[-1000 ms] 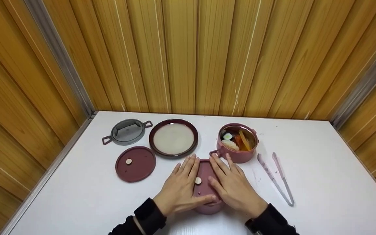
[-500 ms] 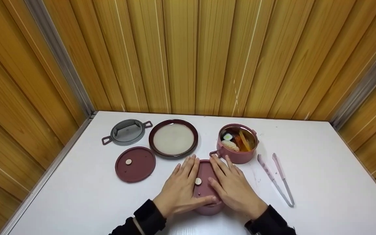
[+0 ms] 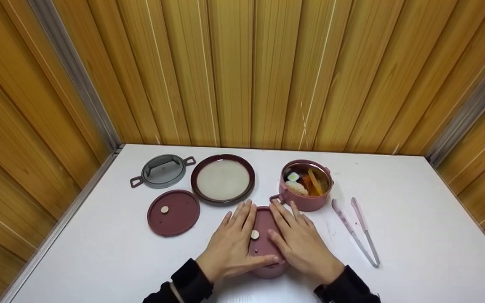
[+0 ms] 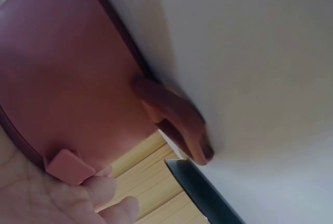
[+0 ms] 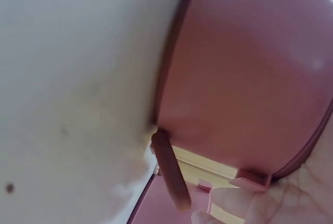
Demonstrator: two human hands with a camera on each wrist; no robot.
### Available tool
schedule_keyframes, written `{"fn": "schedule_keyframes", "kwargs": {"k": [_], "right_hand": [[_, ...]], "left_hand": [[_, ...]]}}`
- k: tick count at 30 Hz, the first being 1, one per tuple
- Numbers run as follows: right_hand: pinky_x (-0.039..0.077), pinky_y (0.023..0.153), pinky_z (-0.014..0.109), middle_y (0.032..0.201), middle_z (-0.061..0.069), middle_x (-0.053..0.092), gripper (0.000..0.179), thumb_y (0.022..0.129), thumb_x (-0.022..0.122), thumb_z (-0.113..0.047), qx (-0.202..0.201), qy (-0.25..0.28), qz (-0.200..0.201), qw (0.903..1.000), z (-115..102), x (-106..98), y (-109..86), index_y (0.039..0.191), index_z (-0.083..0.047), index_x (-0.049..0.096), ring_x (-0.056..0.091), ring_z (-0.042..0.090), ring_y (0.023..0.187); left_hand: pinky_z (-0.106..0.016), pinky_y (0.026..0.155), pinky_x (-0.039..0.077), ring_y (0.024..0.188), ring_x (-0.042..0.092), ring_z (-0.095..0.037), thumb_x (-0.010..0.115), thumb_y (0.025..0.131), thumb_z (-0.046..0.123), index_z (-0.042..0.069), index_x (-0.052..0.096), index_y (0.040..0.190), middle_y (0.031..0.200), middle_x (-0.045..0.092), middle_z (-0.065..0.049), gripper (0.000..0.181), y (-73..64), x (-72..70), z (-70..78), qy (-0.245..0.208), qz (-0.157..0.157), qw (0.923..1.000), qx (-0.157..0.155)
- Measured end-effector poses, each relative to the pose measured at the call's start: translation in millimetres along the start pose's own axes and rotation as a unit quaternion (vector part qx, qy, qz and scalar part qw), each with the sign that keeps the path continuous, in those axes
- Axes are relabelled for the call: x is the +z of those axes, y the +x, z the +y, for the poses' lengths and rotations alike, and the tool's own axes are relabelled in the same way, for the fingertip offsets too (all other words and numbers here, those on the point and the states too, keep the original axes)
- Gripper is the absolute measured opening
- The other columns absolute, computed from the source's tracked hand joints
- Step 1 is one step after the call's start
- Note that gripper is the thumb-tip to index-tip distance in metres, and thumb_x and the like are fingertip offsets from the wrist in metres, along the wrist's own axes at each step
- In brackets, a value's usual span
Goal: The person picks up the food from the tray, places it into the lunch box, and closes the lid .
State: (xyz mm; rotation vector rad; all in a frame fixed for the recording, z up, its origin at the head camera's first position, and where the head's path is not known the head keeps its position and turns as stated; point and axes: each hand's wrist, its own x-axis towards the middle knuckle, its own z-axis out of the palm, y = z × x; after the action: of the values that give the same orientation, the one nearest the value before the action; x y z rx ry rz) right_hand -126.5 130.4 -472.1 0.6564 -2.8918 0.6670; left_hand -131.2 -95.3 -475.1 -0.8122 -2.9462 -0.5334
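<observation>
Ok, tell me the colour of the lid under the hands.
The lid is dusky pink with a pale button; the head view shows it best.

We log left sleeve (image 3: 194,275) black, long, a narrow pale band (image 3: 177,291) running across it; right sleeve (image 3: 348,285) likewise black and long. We mark left hand (image 3: 229,247) and right hand (image 3: 303,245) both bare.
</observation>
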Motion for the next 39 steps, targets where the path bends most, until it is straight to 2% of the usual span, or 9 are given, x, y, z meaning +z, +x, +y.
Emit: {"fn": "schedule_keyframes", "kwargs": {"k": [6, 15, 32, 39], "right_hand": [[0.034, 0.127, 0.077, 0.181, 0.012, 0.037, 0.066, 0.116, 0.05, -0.042, 0.002, -0.003, 0.01, 0.9999, -1.4, -0.9, -1.8, 0.172, -0.008, 0.038, 0.028, 0.055, 0.166], [0.037, 0.125, 0.077, 0.179, 0.016, 0.039, 0.07, 0.114, 0.054, -0.044, -0.008, -0.004, 0.008, 0.9999, -2.8, -0.3, -4.7, 0.171, -0.007, 0.039, 0.032, 0.056, 0.164], [0.032, 0.128, 0.077, 0.183, 0.015, 0.031, 0.074, 0.114, 0.054, -0.046, -0.001, 0.011, -0.024, 0.9997, -4.0, -5.5, -2.6, 0.173, -0.007, 0.035, 0.027, 0.057, 0.166], [0.03, 0.129, 0.077, 0.182, 0.017, 0.031, 0.072, 0.115, 0.053, -0.043, -0.003, 0.02, -0.037, 0.9991, -2.8, -11.5, -3.2, 0.173, -0.004, 0.033, 0.025, 0.058, 0.166]], "left_hand": [[-0.06, 0.137, 0.03, 0.172, 0.025, -0.035, 0.058, 0.087, 0.094, 0.004, 0.023, 0.176, 0.185, 0.022, -0.02, 0.131, -0.6, -0.6, 1.2, 0.009, 0.001, 1.0, 0.001], [-0.062, 0.137, 0.03, 0.172, 0.025, -0.036, 0.057, 0.088, 0.094, 0.003, 0.023, 0.176, 0.184, 0.02, -0.02, 0.131, -5.8, -3.1, 1.5, -0.001, -0.002, 1.0, 0.001], [-0.064, 0.134, 0.033, 0.172, 0.025, -0.036, 0.059, 0.089, 0.092, 0.003, 0.022, 0.176, 0.185, 0.019, -0.02, 0.129, -5.1, -8.9, 0.2, 0.007, -0.012, 0.9999, 0.002], [-0.066, 0.133, 0.035, 0.171, 0.027, -0.036, 0.061, 0.09, 0.09, 0.003, 0.024, 0.175, 0.185, 0.022, -0.019, 0.128, -2.0, -9.1, 0.5, -0.012, -0.014, 0.9998, 0.005]]}}
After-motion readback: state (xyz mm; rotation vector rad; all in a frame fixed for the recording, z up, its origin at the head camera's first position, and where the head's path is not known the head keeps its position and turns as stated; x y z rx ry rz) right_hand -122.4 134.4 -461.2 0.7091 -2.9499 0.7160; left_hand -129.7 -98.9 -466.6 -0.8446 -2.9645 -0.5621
